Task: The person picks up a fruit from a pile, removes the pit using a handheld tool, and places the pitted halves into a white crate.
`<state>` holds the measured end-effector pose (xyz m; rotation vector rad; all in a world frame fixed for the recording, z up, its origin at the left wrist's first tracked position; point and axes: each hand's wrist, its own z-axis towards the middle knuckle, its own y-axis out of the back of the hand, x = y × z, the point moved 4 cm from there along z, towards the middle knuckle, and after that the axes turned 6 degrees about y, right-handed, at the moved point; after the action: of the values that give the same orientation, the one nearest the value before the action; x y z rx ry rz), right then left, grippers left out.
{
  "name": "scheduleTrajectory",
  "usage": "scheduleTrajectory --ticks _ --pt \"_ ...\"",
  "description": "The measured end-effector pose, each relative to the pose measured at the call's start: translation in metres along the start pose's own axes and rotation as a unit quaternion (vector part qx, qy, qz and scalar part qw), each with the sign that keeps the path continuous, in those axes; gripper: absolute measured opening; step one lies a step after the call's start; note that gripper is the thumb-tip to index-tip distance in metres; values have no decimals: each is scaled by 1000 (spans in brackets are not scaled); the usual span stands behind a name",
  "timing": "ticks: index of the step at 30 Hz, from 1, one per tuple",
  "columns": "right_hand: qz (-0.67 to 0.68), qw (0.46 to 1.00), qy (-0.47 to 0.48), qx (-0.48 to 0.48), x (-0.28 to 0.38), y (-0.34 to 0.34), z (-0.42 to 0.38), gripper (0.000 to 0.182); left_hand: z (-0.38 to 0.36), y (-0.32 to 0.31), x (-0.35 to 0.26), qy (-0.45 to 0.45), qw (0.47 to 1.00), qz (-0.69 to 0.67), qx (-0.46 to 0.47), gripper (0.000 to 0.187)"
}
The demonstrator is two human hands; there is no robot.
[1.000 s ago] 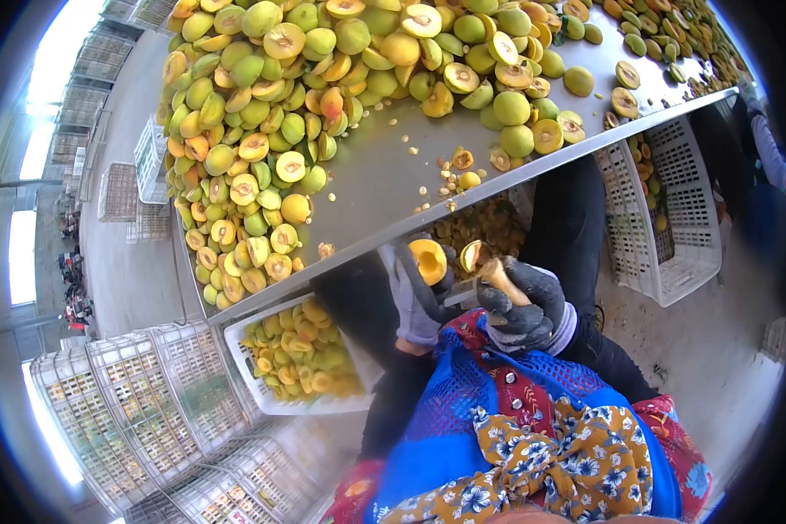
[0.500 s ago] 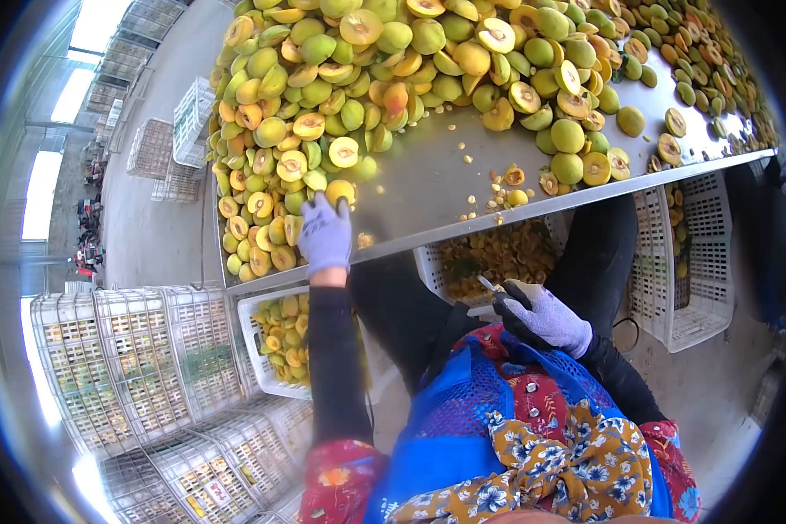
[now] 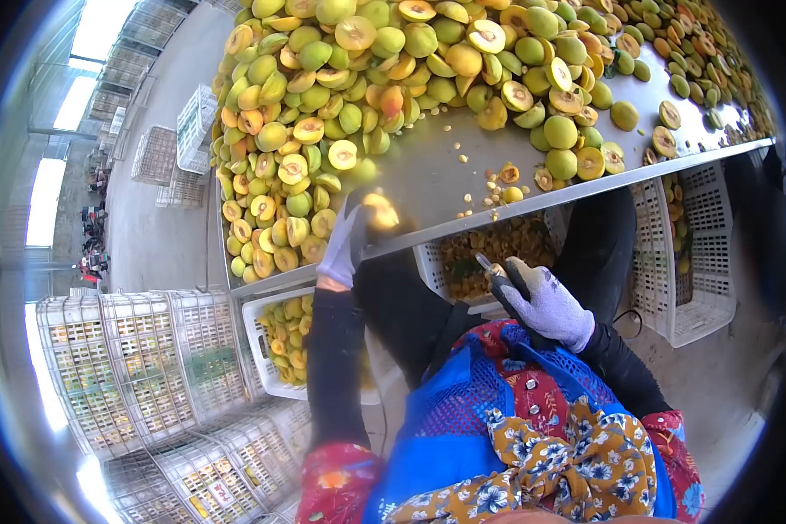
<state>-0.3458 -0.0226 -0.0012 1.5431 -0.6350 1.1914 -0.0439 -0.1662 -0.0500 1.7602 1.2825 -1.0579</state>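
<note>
**Fruit in left hand, tool in right, at the table's near edge**

From my remote post, I find the left hand (image 3: 344,243) with fingers curled around a fruit (image 3: 381,210) at the near edge of the table (image 3: 424,179). The right hand (image 3: 554,307) grips a small tool (image 3: 489,265) below that edge, tip outward, presumably to keep it clear of the body. A fruit pile (image 3: 323,96) covers much of the table; a crate (image 3: 429,265) sits beneath its edge, likely for catching pieces. Blur obscures the left fingertips; the glove hides the tool's handle; the table cuts off the crate.
</note>
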Motion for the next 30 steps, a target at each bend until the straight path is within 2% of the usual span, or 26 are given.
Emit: scheduleTrajectory --ticks 1,3,4,6,10,12,15,17,19,22,25,26,27,29,30 --pt "-30 999 4 -15 4 0 2 24 -10 -15 1 -34 993 -91 65 43" --pt "-65 997 14 -24 13 -2 4 25 -33 -49 9 55 928 -355 98 43" --pt "-73 997 20 -20 17 -3 5 25 -43 -67 4 90 899 -415 109 41" --pt "-114 993 37 -9 24 -6 5 29 -59 -103 2 -22 954 -281 105 36" --pt "-206 977 52 9 28 -10 3 32 -80 -138 -9 -144 984 -80 64 40" --pt "-219 974 56 1 26 -12 0 34 -90 -146 -19 -227 971 74 12 39" --pt "-235 970 59 22 24 -17 -2 36 -101 -152 -38 -211 966 148 -17 35" --pt "-216 973 64 38 21 -20 -4 37 -104 -152 -40 -272 936 220 -38 37" --pt "-166 982 75 45 17 -24 -8 37 -104 -154 -22 -228 953 173 -99 36" --pt "-125 991 22 50 15 -26 -13 33 -100 -160 -13 -191 960 145 -142 34" --pt "-19 998 45 51 6 -26 -14 28 -101 -167 -16 -133 972 108 -159 32" --pt "5 996 86 20 3 -28 -15 28 -102 -168 -17 -107 976 91 -164 31" --pt "30 991 127 -10 -2 -31 -15 28 -102 -169 -17 -123 975 101 -158 32" --pt "189 981 44 14 -9 -30 -13 28 -99 -169 -16 -154 970 119 -148 33" --pt "316 943 -81 69 -13 -29 -15 29 -97 -170 -14 -178 966 119 -144 31"
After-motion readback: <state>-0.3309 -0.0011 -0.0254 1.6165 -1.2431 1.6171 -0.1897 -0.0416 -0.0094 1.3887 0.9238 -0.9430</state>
